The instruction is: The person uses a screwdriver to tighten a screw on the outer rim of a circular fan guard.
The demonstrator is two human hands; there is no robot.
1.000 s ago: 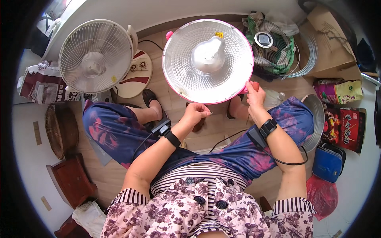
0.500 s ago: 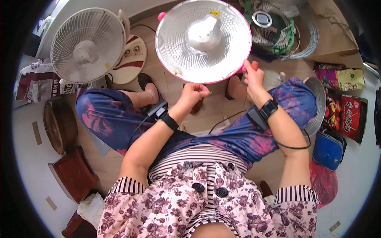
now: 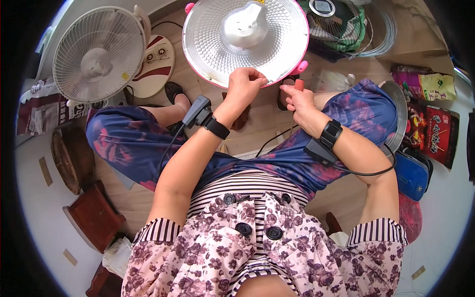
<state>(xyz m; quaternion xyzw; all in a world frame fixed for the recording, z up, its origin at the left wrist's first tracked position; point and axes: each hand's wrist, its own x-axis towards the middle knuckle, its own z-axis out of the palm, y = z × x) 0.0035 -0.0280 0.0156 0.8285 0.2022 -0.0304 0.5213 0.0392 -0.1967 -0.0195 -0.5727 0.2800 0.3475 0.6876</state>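
A silver dish-shaped heater reflector (image 3: 208, 47) with a pink rim stands in front of me, a pale, smooth piece (image 3: 243, 27) at its centre. Over the lower rim of the dish, my left hand (image 3: 242, 91) is closed in a pinch, thumb and forefinger around something small that I cannot make out. Just right of it, below the rim, my right hand (image 3: 304, 106) is wrapped around a tool with a red-orange handle (image 3: 299, 85), probably a screwdriver. Its shaft is hidden by the hand, and some fingers point toward the left hand.
A white fan (image 3: 99, 59) and a round cream-and-red base (image 3: 156, 64) stand at left. Back right are a dark wire fan cage (image 3: 331, 24) and coiled wire (image 3: 383, 37). Packets (image 3: 430, 133) and a blue case (image 3: 413, 173) lie right; wooden stools (image 3: 94, 215) left.
My left hand has moved up over the dish's lower rim. The right hand has shifted left and off the rim, tool still in it. The whole view has shifted slightly.
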